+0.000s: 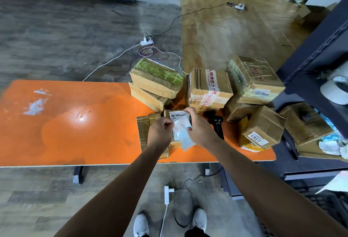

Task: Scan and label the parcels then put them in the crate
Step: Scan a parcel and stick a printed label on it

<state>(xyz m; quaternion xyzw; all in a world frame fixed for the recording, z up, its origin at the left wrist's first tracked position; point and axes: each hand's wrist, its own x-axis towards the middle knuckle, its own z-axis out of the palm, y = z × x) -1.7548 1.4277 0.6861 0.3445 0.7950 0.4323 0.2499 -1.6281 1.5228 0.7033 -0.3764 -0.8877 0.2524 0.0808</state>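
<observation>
The label (181,131) is a small white and pale blue paper. It is held up just over the orange bench (75,123) and pinched from both sides. The left hand (160,131) pinches its edge at 9 o'clock, with thumb and fingers (167,123) pressed together. The right hand (200,127) grips the edge at 3 o'clock with curled fingers. It looks like the sticky part is being peeled off its backing. The label's long side runs from 11 o'clock to 5 o'clock. Right under it, a bit toward 9 o'clock, lies the flat parcel (145,129), long side running 12 to 6, so the label only has to go down. The left hand is nearer to it. The black scanner (216,121) is at 3 o'clock of the right hand. More parcels (209,87) are piled at 1 o'clock. The black crate (331,206) is low down at 4 o'clock.
</observation>
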